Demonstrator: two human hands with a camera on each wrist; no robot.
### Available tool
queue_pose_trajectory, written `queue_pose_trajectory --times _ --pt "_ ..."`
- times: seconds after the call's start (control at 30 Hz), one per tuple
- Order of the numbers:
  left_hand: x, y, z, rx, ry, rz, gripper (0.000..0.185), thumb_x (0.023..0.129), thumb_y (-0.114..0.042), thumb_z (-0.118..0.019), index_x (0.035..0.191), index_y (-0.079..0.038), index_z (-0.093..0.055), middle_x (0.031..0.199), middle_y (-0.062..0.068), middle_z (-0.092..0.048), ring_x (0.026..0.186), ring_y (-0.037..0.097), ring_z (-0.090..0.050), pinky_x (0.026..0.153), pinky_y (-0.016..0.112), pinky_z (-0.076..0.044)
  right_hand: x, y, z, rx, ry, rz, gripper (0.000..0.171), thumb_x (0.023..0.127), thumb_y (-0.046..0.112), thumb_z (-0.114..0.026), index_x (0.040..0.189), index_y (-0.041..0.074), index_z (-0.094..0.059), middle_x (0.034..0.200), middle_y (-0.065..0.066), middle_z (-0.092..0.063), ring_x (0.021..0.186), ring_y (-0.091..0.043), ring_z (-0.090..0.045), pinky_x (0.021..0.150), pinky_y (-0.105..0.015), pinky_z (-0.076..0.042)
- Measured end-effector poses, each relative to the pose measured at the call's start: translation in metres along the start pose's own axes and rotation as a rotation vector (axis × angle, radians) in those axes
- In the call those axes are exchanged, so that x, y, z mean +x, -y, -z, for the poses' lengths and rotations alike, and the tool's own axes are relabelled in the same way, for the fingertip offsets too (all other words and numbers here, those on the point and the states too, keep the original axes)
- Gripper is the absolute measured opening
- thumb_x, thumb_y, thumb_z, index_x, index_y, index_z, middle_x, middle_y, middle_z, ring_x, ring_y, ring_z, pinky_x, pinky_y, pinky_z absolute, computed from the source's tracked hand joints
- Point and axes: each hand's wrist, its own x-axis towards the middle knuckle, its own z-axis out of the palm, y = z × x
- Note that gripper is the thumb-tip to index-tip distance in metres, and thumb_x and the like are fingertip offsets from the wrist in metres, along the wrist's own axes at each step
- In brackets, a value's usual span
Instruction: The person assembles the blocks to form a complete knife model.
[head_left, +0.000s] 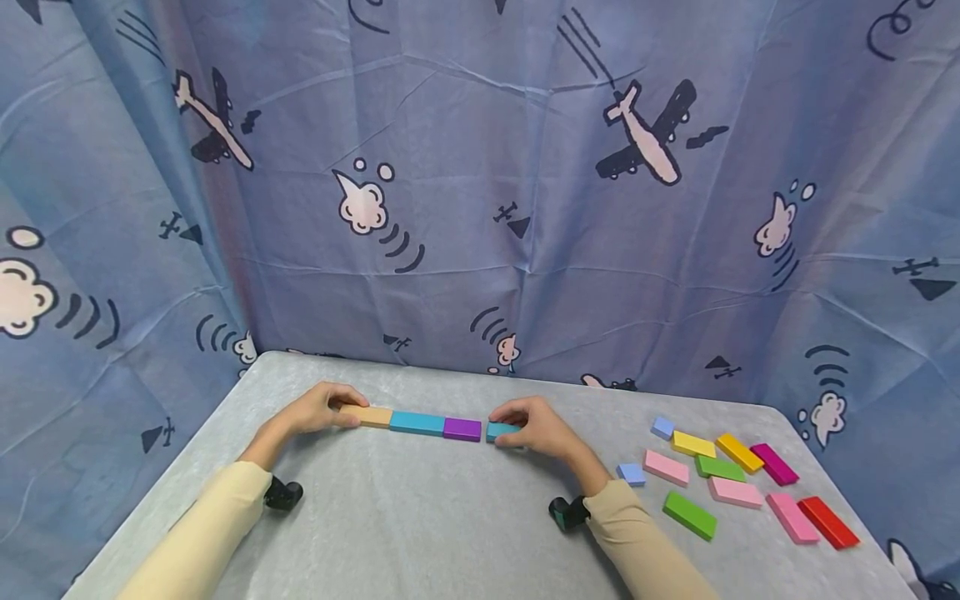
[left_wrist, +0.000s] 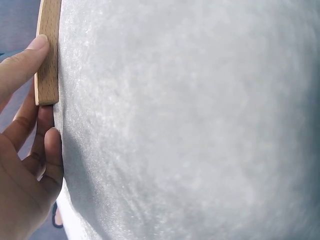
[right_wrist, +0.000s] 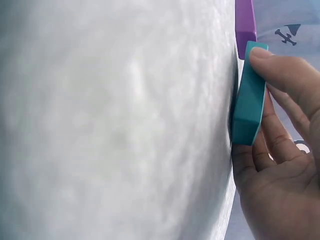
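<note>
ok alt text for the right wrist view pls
A right hand pinches a teal block lying on a grey table, thumb on its top and fingers curled behind. A purple block lies just past the teal one's end.

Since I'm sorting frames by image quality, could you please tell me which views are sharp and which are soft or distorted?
Head view: evenly lit, sharp, with wide-angle bending of the curtain edges. Left wrist view: the grey table is a soft blur, the wooden block clearer. Right wrist view: table blurred, the teal block fairly crisp.
</note>
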Motion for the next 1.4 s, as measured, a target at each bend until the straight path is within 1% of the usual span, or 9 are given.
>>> queue_pose_trajectory --times 0.13,0.3,0.4,0.6,0.73,0.87,1.03,1.13,1.4 --pt "0.002 0.006 0.0 0.007 -0.004 0.003 0.027 0.08 -0.008 -0.074 0.105 -0.002 -0.068 0.097 0.007 -0.066 0.084 0.021 -0.056 0.072 0.032 -0.044 0.004 -0.008 -0.003 -0.05 -0.013 -0.027 0.032 0.072 0.003 -0.08 0.102 0.0 -0.07 0.096 -0.009 -0.067 0.086 -0.025 -0.062 0.075 -0.037 -0.049" --pt "0.003 0.007 0.0 0.004 -0.006 0.029 0.026 0.08 -0.008 -0.074 0.105 -0.003 -0.069 0.097 0.006 -0.066 0.084 0.021 -0.056 0.072 0.032 -0.044 0.008 -0.008 -0.007 -0.073 -0.024 -0.06 0.032 0.07 0.004 -0.082 0.1 0.002 -0.07 0.093 -0.007 -0.067 0.083 -0.021 -0.062 0.073 -0.034 -0.049" --pt "0.003 0.005 0.001 0.002 -0.003 0.036 0.026 0.08 -0.008 -0.074 0.105 -0.002 -0.069 0.098 0.008 -0.066 0.085 0.022 -0.055 0.073 0.033 -0.043 0.008 -0.001 -0.008 -0.078 -0.029 -0.061 0.032 0.07 0.002 -0.081 0.1 -0.001 -0.07 0.093 -0.011 -0.067 0.083 -0.026 -0.062 0.073 -0.036 -0.048" --pt "0.003 0.001 0.001 -0.013 0.002 0.019 0.027 0.081 -0.006 -0.073 0.106 0.001 -0.067 0.1 0.013 -0.065 0.086 0.028 -0.055 0.073 0.037 -0.043 0.004 0.03 -0.005 -0.022 -0.007 -0.053 0.031 0.071 -0.008 -0.077 0.1 -0.011 -0.066 0.095 -0.026 -0.063 0.086 -0.043 -0.058 0.074 -0.045 -0.047" --pt "0.003 0.001 0.001 -0.019 0.003 0.013 0.027 0.081 -0.005 -0.073 0.106 0.002 -0.067 0.1 0.014 -0.065 0.086 0.029 -0.055 0.073 0.037 -0.043 0.003 0.04 -0.005 -0.014 0.005 -0.06 0.03 0.072 -0.009 -0.076 0.1 -0.012 -0.065 0.096 -0.028 -0.062 0.087 -0.046 -0.057 0.074 -0.045 -0.047" --pt "0.002 0.003 0.0 -0.008 0.0 0.015 0.027 0.08 -0.006 -0.073 0.106 0.001 -0.068 0.099 0.011 -0.066 0.085 0.025 -0.055 0.072 0.034 -0.043 0.006 0.027 -0.008 -0.015 -0.01 -0.07 0.031 0.071 -0.008 -0.077 0.1 -0.01 -0.066 0.095 -0.026 -0.063 0.087 -0.043 -0.058 0.073 -0.043 -0.046" --pt "0.001 0.006 -0.001 0.006 -0.014 0.017 0.026 0.08 -0.007 -0.073 0.105 -0.002 -0.068 0.098 0.008 -0.066 0.084 0.022 -0.056 0.072 0.032 -0.043 0.01 0.005 -0.012 -0.064 -0.031 -0.088 0.032 0.07 -0.002 -0.08 0.099 -0.003 -0.068 0.093 -0.015 -0.065 0.084 -0.031 -0.06 0.071 -0.033 -0.047" --pt "0.001 0.007 -0.001 0.005 -0.014 0.01 0.026 0.08 -0.006 -0.073 0.105 -0.001 -0.068 0.098 0.008 -0.066 0.084 0.021 -0.056 0.072 0.032 -0.044 0.01 0.0 -0.011 -0.064 -0.019 -0.087 0.033 0.069 0.0 -0.081 0.099 -0.002 -0.069 0.093 -0.013 -0.065 0.083 -0.028 -0.06 0.07 -0.031 -0.047" --pt "0.002 0.008 -0.002 0.007 0.002 0.003 0.028 0.08 -0.008 -0.074 0.107 -0.003 -0.068 0.098 0.006 -0.066 0.085 0.022 -0.056 0.072 0.033 -0.045 -0.001 -0.002 0.005 -0.036 -0.038 -0.074 0.034 0.075 0.008 -0.079 0.105 -0.002 -0.066 0.105 -0.015 -0.064 0.096 -0.031 -0.059 0.083 -0.046 -0.045"
